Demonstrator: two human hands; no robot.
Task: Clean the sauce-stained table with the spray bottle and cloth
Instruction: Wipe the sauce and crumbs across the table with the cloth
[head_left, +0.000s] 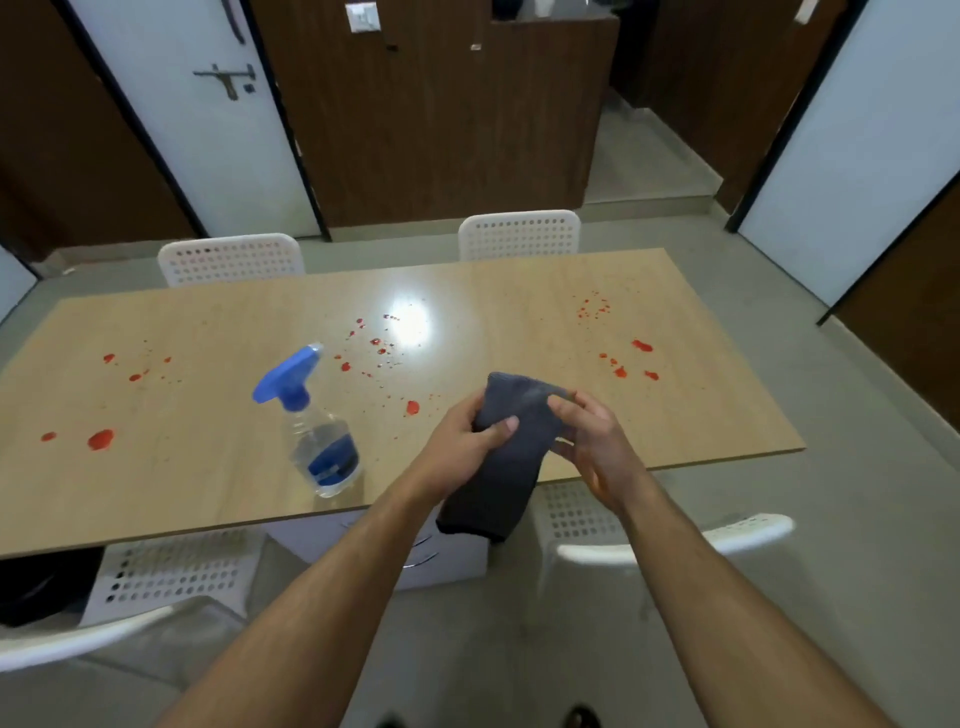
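1. Currently both hands hold a dark grey cloth (511, 441) above the near edge of the desk (208, 467).
2. Left hand (462, 441): fingers curled round the cloth's left side, thumb pressed on its front.
3. Right hand (592, 441): fingers pinch the cloth's upper right edge.
4. Cloth hangs folded; its lower end drops below the desk edge.
5. Spray bottle (317, 426), clear with blue trigger head and blue label, stands on the desk left of the hands, apart from them.
6. Red sauce stains (101, 439) lie scattered over the left, middle and right of the desk.
7. White perforated chairs (231, 258) stand at the far and near sides.
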